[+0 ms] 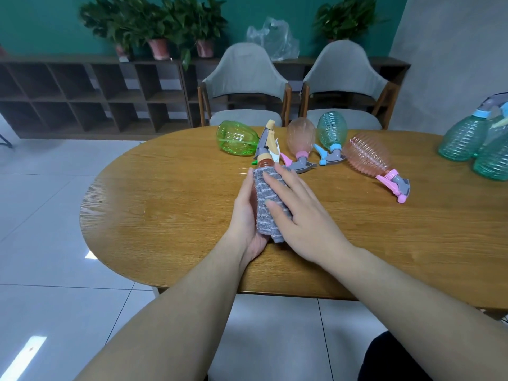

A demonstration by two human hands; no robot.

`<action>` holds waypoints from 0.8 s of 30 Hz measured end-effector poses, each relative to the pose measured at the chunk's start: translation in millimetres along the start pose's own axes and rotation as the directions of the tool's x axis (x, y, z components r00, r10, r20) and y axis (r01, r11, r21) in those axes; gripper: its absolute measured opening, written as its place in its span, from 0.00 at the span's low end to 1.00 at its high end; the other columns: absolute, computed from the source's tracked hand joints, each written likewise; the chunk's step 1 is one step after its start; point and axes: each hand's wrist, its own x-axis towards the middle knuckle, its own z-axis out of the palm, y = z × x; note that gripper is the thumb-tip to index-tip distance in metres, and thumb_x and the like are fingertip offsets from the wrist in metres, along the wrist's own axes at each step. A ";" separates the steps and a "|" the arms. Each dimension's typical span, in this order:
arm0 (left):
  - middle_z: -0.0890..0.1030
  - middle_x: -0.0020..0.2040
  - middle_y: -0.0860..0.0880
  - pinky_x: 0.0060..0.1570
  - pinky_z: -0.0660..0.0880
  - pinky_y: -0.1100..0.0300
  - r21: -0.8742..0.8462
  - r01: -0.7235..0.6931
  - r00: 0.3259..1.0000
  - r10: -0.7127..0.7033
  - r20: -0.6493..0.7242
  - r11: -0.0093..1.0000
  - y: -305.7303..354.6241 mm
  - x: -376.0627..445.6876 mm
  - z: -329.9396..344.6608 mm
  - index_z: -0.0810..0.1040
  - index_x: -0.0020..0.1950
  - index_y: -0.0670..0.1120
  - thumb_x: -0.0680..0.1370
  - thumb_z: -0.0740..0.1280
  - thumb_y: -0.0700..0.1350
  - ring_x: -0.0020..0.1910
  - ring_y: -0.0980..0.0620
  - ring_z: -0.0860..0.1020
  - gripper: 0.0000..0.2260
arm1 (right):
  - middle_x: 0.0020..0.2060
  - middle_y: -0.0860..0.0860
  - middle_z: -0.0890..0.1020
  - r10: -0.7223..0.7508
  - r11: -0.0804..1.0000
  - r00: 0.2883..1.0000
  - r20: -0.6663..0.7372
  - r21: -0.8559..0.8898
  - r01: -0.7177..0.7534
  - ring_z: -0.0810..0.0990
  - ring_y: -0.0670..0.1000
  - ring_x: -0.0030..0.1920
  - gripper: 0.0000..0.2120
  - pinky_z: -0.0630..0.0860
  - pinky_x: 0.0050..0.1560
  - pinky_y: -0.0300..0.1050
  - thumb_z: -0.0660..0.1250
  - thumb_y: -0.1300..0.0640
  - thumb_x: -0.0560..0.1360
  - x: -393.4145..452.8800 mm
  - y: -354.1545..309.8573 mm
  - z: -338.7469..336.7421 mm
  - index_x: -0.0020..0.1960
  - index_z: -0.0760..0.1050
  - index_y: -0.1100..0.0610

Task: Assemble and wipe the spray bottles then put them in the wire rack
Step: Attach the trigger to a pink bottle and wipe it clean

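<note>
The wooden desk [170, 215] is running out of frame on the right, its rounded left end and near edge lying in plain view above pale floor tiles [41, 215]. Bare desk surface is lying open to the left of the hands and along the near edge. Two grey chairs [244, 86] are standing at the far edge, with a dark shelf unit [82, 97] behind them.

At the right border a cluster of teal spray bottles [467, 141] is being cut off by the frame; whether they are sitting in a rack cannot be told. A pink bottle [367, 155] with a pink trigger is lying on its side right of centre. A teal bottle [332, 130] and a pale pink bottle [301, 136] are lying side by side near the far edge, heads pointing toward the viewer. A green bottle body [237, 138] is lying on its side to their left.

The left hand [247, 213] is cupping, from below and the left, a spray bottle wrapped in a grey striped cloth [268, 204], fingers curled under it. The right hand [299, 213] is pressing the cloth from above, fingers [270, 178] straight and slightly spread. The cloth is hiding the bottle body; only the orange neck [266, 162] and beige-and-grey trigger head [268, 138] are showing, just above the desk at its centre
</note>
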 end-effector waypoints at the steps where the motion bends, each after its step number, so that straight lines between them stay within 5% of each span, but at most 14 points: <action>1: 0.82 0.65 0.40 0.65 0.77 0.46 0.004 -0.006 1.000 0.006 -0.005 1.000 -0.1 -0.4 0.1 0.78 0.71 0.44 0.83 0.61 0.61 0.63 0.42 0.81 0.25 | 0.79 0.38 0.50 0.027 1.000 1.000 0.002 0.001 -0.027 0.44 0.43 0.79 0.24 0.48 0.79 0.47 0.53 0.46 0.84 5.2 -3.5 -2.0 0.79 0.54 0.41; 5: 0.81 0.67 0.42 0.72 0.70 0.44 -0.012 -0.032 0.999 0.032 -0.015 0.999 -1.4 0.5 -0.1 0.78 0.71 0.46 0.84 0.62 0.57 0.68 0.43 0.79 0.21 | 0.80 0.41 0.52 0.083 0.996 0.996 0.007 -0.040 -0.083 0.46 0.45 0.79 0.24 0.49 0.79 0.49 0.50 0.47 0.85 26.6 -11.9 -5.3 0.80 0.54 0.45; 10: 0.84 0.61 0.44 0.55 0.80 0.46 0.052 0.009 1.000 -0.009 0.002 0.999 -0.4 1.1 0.3 0.82 0.65 0.48 0.84 0.59 0.57 0.58 0.45 0.83 0.19 | 0.80 0.48 0.53 0.152 0.984 0.987 0.056 -0.097 -0.146 0.50 0.49 0.79 0.25 0.48 0.77 0.45 0.49 0.49 0.85 49.9 -16.9 -11.0 0.81 0.53 0.51; 15: 0.84 0.61 0.40 0.64 0.75 0.34 0.033 0.022 0.999 -0.023 0.032 0.999 -0.4 -1.6 0.4 0.83 0.62 0.45 0.84 0.59 0.55 0.59 0.39 0.82 0.19 | 0.80 0.47 0.56 0.243 0.970 0.966 0.082 -0.032 -0.242 0.56 0.51 0.78 0.24 0.58 0.73 0.48 0.49 0.48 0.84 60.9 -18.1 -15.3 0.80 0.55 0.48; 18: 0.85 0.58 0.43 0.48 0.83 0.46 0.003 0.029 0.999 -0.029 0.015 1.000 -0.1 -1.3 -0.5 0.81 0.65 0.47 0.85 0.57 0.55 0.54 0.44 0.85 0.19 | 0.78 0.49 0.61 0.162 0.983 0.986 0.038 -0.091 -0.158 0.58 0.51 0.77 0.23 0.57 0.74 0.46 0.51 0.51 0.84 52.2 -19.1 -9.1 0.78 0.61 0.51; 24: 0.86 0.54 0.44 0.45 0.83 0.52 -0.001 0.025 0.999 -0.025 -0.020 1.000 -0.9 -1.7 -1.4 0.82 0.64 0.46 0.85 0.58 0.54 0.51 0.47 0.86 0.18 | 0.79 0.48 0.58 -0.030 0.980 0.999 -0.016 -0.197 0.026 0.52 0.51 0.79 0.22 0.49 0.79 0.47 0.52 0.52 0.84 22.1 -10.9 -1.1 0.78 0.61 0.50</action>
